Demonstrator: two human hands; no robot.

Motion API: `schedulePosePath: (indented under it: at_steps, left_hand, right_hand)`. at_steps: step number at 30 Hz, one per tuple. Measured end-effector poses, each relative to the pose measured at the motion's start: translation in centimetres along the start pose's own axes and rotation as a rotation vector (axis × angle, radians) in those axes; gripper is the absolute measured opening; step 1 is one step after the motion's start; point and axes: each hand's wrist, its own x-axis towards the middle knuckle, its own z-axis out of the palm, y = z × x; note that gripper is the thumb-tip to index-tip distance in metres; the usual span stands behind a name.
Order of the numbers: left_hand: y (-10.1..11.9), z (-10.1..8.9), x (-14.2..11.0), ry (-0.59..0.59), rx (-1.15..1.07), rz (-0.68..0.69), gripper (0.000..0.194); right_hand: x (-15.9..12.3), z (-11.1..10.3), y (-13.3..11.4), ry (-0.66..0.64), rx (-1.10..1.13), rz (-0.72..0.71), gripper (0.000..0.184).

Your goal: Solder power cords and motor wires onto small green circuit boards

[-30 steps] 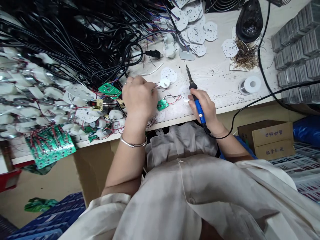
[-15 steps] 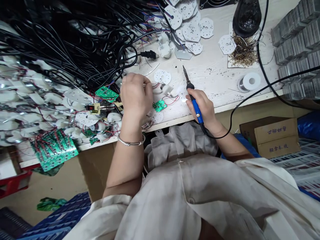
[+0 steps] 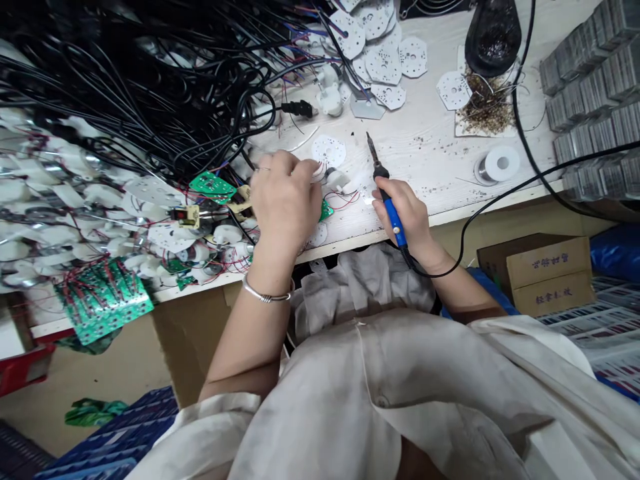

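In my right hand (image 3: 409,217) is a blue-handled soldering iron (image 3: 391,209), its bare tip pointing up and away over the bench. My left hand (image 3: 287,200) is low over the bench with its fingers curled down, close to red and white wires. Its fingertips are mostly hidden, and I cannot make out what lies in them. A corner of a small green circuit board (image 3: 327,211) shows past its right side. Just beyond are a small white plastic part (image 3: 339,180) with wires and a white round-cornered circuit board (image 3: 329,151).
Piled motors and black cables (image 3: 200,87) cover the left. A green board panel (image 3: 107,300) overhangs the front edge. White boards (image 3: 384,63) lie at the back. Rightward are a solder spool (image 3: 500,165), a dark iron stand (image 3: 493,40) and stacked grey plates (image 3: 595,93).
My left hand has moved right and slightly nearer me, covering most of the small green board. The white plastic part and the white board shifted slightly right. My right hand holds still.
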Motion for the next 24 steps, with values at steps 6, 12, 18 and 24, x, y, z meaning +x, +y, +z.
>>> schedulePosePath:
  at_steps: [6,12,18,24]
  left_hand:
    - [0.2,1.0,2.2,-0.327,-0.063,0.209,0.038]
    - [-0.4,0.6,2.3,-0.160,-0.291,-0.030,0.033]
    - [0.2,2.1,1.6,-0.133,-0.702,-0.396,0.023]
    - [-0.3,1.8,1.0,0.018,-0.376,-0.283,0.026]
  right_hand:
    - [0.0,0.2,0.1,0.018,-0.010,-0.011,0.037]
    - [0.1,0.2,0.0,0.004,0.008,-0.001,0.036]
    - [0.0,0.2,-0.1,0.002,-0.034,-0.001,0.036]
    - [0.0,0.1,-0.2,-0.028,-0.029,0.019,0.038]
